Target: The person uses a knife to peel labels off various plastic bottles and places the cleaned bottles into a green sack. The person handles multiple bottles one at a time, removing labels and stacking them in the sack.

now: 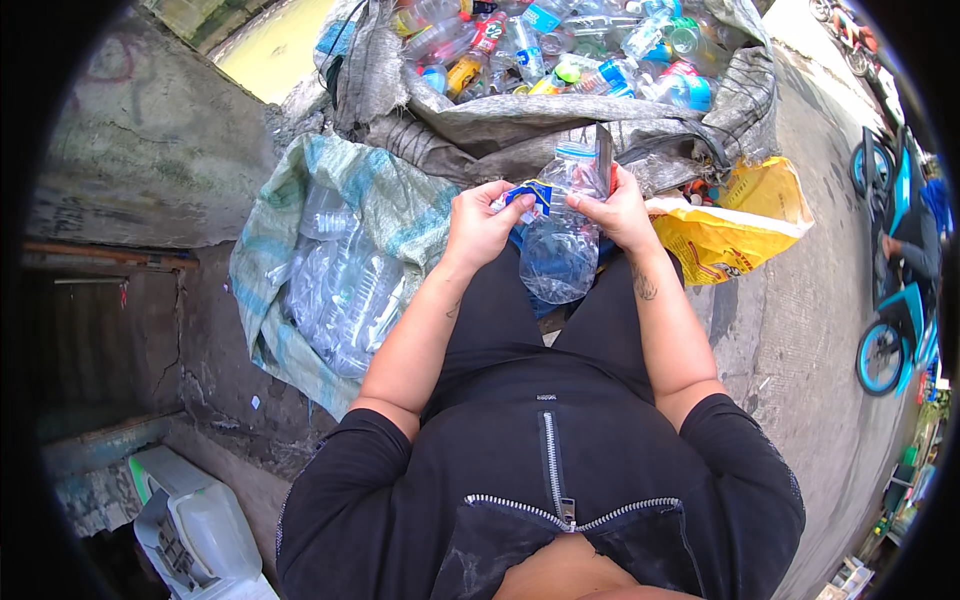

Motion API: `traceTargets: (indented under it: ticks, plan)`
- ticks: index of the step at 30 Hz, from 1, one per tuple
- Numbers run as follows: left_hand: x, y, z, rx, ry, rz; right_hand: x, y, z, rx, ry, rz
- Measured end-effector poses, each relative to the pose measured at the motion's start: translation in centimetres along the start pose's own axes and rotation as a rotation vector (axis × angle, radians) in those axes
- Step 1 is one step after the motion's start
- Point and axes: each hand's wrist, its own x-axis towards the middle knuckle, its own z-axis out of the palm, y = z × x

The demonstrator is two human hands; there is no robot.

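Observation:
A clear plastic bottle [558,262] stands nearly upright between my hands, with a blue ring at its neck. My left hand [487,220] pinches a crumpled blue and yellow label [532,196] at the bottle's left side. Whether the label is still attached to the bottle, I cannot tell. My right hand [622,210] is closed round a knife [604,158] with a dark blade and a bit of red at the handle. The blade points away from me, beside the bottle's neck. My right thumb presses against the bottle's side.
A big grey sack [460,125] full of mixed labelled bottles stands ahead. At left, a blue-green woven sack [262,262] holds clear bottles. A yellow bag [740,232] lies open at right. A concrete wall [150,150] rises at left; a blue motorcycle [893,300] stands far right.

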Motion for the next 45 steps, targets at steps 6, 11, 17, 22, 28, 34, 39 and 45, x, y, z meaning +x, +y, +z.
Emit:
traceTargets:
  ticks: [6,11,17,22,28,34,39,45]
  plan:
    - [-0.8,0.9,1.3,0.585,0.140,0.415,-1.1,0.1,3.1,-0.242,0.279,-0.054]
    - [-2.3,-0.2,4.2,0.394,-0.008,0.508,0.8,2.1,-0.5,-0.323,0.534,-0.150]
    - [0.6,-8.9,5.9,0.978,-0.458,-0.085,-1.2,-2.8,-7.7,-0.151,0.664,-0.397]
    - [4.9,-21.3,12.9,1.207,-0.495,0.025,-5.2,-4.5,-10.2,-0.212,0.755,-0.354]
    - [3.5,-23.9,13.2,1.204,-0.891,-0.381,-9.3,-5.2,-12.8,-0.331,0.632,-0.300]
    - [1.7,-18.3,13.8,1.298,-1.114,-0.432,-6.9,3.2,-6.9,-0.636,0.156,-0.157]
    - [-1.2,-22.8,13.6,1.322,-1.340,-0.288,-3.6,14.5,-2.7,-1.004,0.044,-0.160]
    - [-3.0,-20.6,12.1,1.209,-1.440,-0.394,-4.3,21.5,-4.7,-1.265,-0.233,0.613]
